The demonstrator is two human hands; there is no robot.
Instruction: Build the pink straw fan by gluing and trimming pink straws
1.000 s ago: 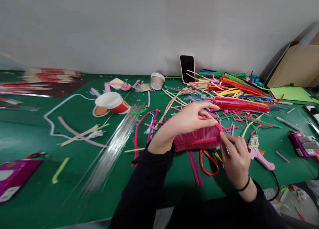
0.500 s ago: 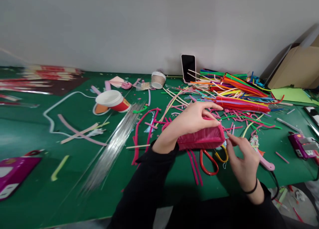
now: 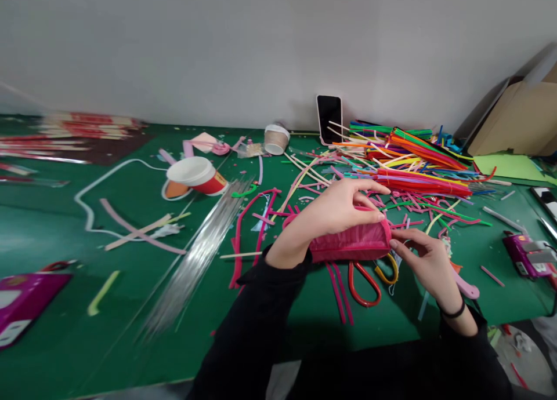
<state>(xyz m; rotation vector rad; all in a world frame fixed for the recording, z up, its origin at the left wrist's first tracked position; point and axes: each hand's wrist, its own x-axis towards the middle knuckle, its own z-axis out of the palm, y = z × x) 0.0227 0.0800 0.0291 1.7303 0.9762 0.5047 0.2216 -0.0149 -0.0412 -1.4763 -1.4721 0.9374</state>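
A long pink box-shaped piece (image 3: 352, 242) with fuzzy rims, like pipe cleaner, and glossy inner walls is held above the table. My left hand (image 3: 343, 208) reaches over its top, thumb and fingers gripping the far rim near the right end. At that end, my right hand (image 3: 424, 258) pinches the right edge between thumb and forefinger; whether something small is between them I cannot make out. Below lie a red looped handle (image 3: 364, 301) and a yellow looped handle (image 3: 394, 272). Two pink strips (image 3: 340, 295) stick out under the piece.
Bundled coloured pipe cleaners (image 3: 426, 156) lie at the back right, beside a propped phone (image 3: 329, 119). A tipped paper cup (image 3: 209, 182) and thin metal wires (image 3: 195, 255) are left of centre. A pink-handled tool (image 3: 465, 284) with a cord lies right.
My right hand has moved left and slightly up, from just off the pink piece's right end to touching its edge. My left hand and the piece have stayed almost still.
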